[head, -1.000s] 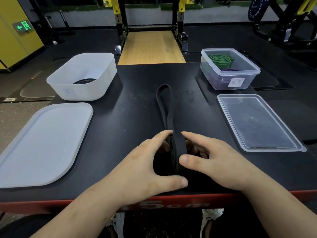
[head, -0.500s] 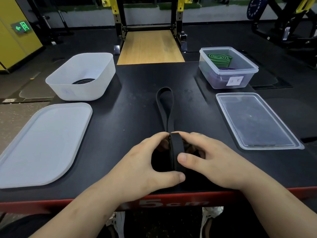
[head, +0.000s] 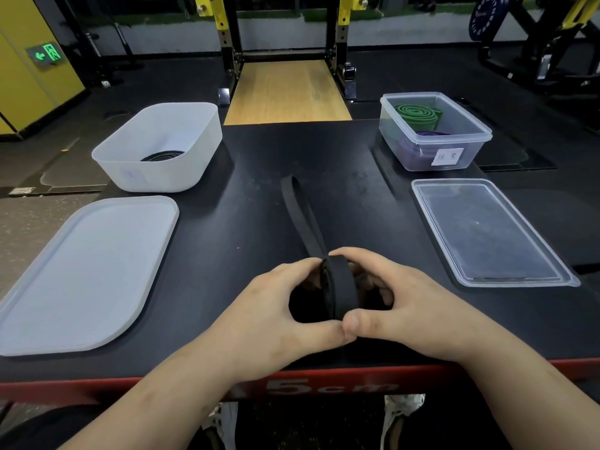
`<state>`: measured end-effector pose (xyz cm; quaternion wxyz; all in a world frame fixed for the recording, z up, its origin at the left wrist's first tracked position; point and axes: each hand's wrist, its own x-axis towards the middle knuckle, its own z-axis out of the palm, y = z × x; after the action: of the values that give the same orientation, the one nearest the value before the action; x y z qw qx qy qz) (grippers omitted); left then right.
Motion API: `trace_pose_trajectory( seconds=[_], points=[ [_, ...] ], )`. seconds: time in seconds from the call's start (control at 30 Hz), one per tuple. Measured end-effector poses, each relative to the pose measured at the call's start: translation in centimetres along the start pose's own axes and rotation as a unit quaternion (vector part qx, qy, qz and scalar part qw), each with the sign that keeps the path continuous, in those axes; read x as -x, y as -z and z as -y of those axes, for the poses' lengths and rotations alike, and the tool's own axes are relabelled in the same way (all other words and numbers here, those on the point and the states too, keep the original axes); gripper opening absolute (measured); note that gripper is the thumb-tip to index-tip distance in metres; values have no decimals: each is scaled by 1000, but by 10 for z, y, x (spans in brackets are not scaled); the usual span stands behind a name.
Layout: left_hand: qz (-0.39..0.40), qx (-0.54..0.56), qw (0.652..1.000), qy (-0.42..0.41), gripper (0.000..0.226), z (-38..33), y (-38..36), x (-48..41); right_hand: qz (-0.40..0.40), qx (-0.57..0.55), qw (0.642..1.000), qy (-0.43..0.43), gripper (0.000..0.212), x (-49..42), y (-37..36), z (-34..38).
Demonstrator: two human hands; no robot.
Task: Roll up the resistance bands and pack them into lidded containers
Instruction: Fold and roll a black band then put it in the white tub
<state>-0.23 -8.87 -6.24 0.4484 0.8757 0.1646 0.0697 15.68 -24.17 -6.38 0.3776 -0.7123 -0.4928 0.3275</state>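
**A:** Location of the black band (head: 337, 293)?

**B:** Centre of the worktop (head: 259, 177), near the front edge. The wound part stands on its edge between the two hands. The unwound length lies flat on the worktop and runs away from the person. It ends in a closed loop about level with the gap between each container and its lid.

**A:** State of the hands?

**B:** Left hand (head: 269, 306): fingers curled over the far top of the roll, thumb lying along its near side. Right hand (head: 406, 306): the mirror of that, with its thumb tip touching the left thumb in front of the roll. Both hands grip the roll from opposite flanks. Neither is spread flat.

**A:** Containers on the left?

**B:** The white tub (head: 194, 164) sits at the far left, uncovered. A second black roll (head: 162, 155) lies flat on its floor. The white lid (head: 81, 271) lies flat on the worktop just in front of the tub, at the left edge.

**A:** And on the right?

**B:** The clear box (head: 487, 133) sits at the far right, uncovered. It holds a green roll (head: 417, 113) towards the back and a purple band (head: 431, 134) in front of and below it. A paper label (head: 449, 156) is on the front wall, with writing too small to read. The clear lid (head: 487, 232) lies flat just in front of the box.
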Motion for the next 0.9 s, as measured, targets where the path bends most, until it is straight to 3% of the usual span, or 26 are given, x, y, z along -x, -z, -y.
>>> trace_pose_trajectory(
  seconds=[0.17,0.37,0.57,0.8,0.9],
  points=[
    [-13,-7,1000,1,72,-3,-1,5,-37,4,999,-1,58,-2,-3,0],
    [-11,7,1000,-2,53,-4,1,1,-7,19,1000,12,58,0,-1,3],
    [-3,-3,1000,8,64,-2,1,3,-20,12,1000,0,44,-2,-1,6],
    [6,9,1000,25,67,-1,-1,4,1,31,999,-10,72,1,1,-2],
    [6,18,1000,22,66,0,0,3,-5,37,999,-3,67,0,1,-3]
  ],
)
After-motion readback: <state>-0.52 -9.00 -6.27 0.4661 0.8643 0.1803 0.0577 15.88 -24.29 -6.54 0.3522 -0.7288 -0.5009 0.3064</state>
